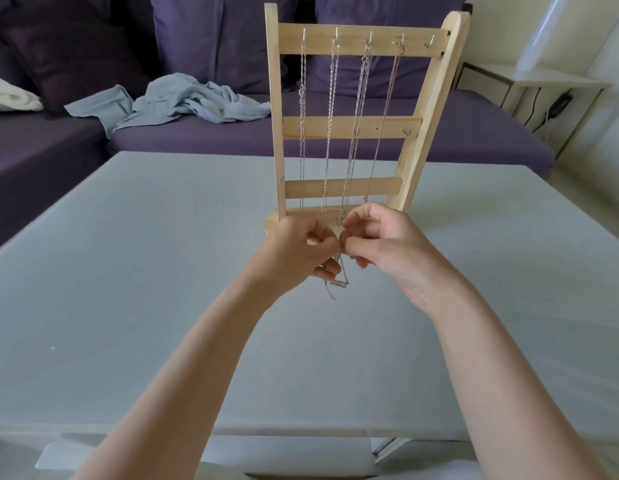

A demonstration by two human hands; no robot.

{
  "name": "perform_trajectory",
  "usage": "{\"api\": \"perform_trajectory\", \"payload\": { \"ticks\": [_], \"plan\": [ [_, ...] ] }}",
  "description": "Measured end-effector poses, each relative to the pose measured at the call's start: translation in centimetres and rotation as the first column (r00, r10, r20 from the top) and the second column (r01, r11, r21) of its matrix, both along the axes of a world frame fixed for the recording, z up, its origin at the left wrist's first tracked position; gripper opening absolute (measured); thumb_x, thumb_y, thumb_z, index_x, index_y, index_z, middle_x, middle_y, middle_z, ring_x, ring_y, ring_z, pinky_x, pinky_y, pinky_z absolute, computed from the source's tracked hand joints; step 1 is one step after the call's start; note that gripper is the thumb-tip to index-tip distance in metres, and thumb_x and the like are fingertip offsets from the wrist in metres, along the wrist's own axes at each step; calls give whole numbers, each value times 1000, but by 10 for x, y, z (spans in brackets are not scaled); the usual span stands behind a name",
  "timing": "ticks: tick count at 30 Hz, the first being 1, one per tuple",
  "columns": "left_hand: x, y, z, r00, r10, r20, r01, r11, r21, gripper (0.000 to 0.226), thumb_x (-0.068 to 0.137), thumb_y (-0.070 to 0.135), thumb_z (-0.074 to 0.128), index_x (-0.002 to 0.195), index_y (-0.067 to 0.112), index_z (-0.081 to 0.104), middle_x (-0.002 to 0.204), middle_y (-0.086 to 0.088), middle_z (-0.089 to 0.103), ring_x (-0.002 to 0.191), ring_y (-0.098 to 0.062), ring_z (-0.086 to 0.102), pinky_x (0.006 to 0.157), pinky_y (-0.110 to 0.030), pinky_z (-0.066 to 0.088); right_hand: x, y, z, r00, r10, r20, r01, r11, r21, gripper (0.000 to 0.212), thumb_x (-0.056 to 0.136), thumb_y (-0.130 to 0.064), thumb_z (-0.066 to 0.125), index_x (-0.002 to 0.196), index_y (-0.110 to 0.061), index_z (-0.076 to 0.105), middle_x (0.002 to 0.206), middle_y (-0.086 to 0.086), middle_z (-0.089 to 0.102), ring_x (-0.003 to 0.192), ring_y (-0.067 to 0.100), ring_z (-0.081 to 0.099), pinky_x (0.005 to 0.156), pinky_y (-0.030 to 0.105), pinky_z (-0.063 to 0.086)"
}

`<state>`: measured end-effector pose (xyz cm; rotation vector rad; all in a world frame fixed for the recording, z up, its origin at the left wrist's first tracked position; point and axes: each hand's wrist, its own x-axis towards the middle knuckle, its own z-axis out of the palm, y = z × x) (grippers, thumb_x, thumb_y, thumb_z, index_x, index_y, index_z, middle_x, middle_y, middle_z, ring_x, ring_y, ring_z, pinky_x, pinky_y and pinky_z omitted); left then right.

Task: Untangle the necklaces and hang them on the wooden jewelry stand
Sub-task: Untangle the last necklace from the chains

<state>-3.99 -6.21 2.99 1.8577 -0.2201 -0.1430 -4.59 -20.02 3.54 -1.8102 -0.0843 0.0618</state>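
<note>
Status: the task is mostly complete. The wooden jewelry stand [349, 126] sits upright near the far edge of the counter [128, 271], about midway along it. On its top bar, taken left to right, the first hook [304, 35] carries one chain, the second hook [336, 35] one, the third hook [369, 38] what looks like more than one strand, and the fourth hook [401, 39] one. The fifth hook [430, 43], at the right end, is bare. The hanging chains [330, 133] run down past the middle and lower bars toward the base.

One necklace remains. My left hand [297, 247] and right hand [380, 237] meet just in front of the stand base, above the counter. Both are closed in a pinch on the last necklace [337, 284]; its loose portion, with a small bar-shaped pendant, dangles below my fingers. I cannot tell whether a knot is left in it. I judge the current step to be freeing or opening this chain; hanging it on the bare hook is what is left.

Surroundings: a purple sofa [474, 133] stands behind the counter, with a crumpled pale-blue garment [183, 98] on its seat to the left of the stand, and a white side table [543, 84] at far right.

Obstruction: the lower ends of the hung chains lie close to my right fingertips and could snag.
</note>
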Motion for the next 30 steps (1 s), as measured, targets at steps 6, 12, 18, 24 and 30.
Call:
{"api": "perform_trajectory", "payload": {
  "ticks": [6, 12, 18, 24, 30],
  "plan": [
    [-1, 3, 4, 998, 6, -67, -18, 984, -177, 15, 88, 0, 52, 77, 7, 57, 69, -3, 64, 55, -8, 63, 52, -20, 52, 2, -2, -3, 992, -43, -121, 59, 990, 131, 20, 78, 7, 57, 84, -12, 53, 69, 6, 56, 57, 14, 48, 59, 26, 40],
    [-2, 5, 2, 997, -15, -70, 3, 986, -169, 10, 81, 5, 68, 85, 10, 59, 76, -2, 63, 59, -4, 64, 54, -18, 52, 3, -1, -3, 987, -43, -154, 80, 968, 239, 19, 79, 8, 52, 74, -11, 50, 57, 1, 51, 53, 13, 46, 53, 24, 39],
    [-2, 5, 2, 998, -19, -64, 6, 980, -199, 13, 81, 4, 68, 86, 11, 59, 74, 0, 65, 62, -5, 64, 60, -19, 55, 3, 0, -2, 993, -20, -118, 53, 957, 285, 20, 79, 9, 51, 77, -11, 50, 60, 3, 55, 54, 14, 48, 54, 23, 40],
    [-1, 7, 3, 1000, -1, -22, -3, 983, -186, 17, 81, 1, 66, 83, 14, 55, 70, 5, 58, 57, -2, 56, 57, -18, 53, 4, -2, -3, 993, 5, -115, 29, 955, 294, 21, 79, 7, 61, 86, -11, 53, 60, 0, 60, 54, 11, 52, 55, 21, 44],
    [-2, -1, -1, 998, -46, -30, 39, 977, -211, 18, 84, -4, 56, 82, 12, 50, 73, 1, 54, 60, -3, 54, 58, -19, 53, 3, 3, -3, 993, -3, -116, 38, 952, 305, 23, 80, 12, 50, 78, -11, 48, 65, 5, 51, 56, 14, 45, 58, 24, 39]
  ]
}}
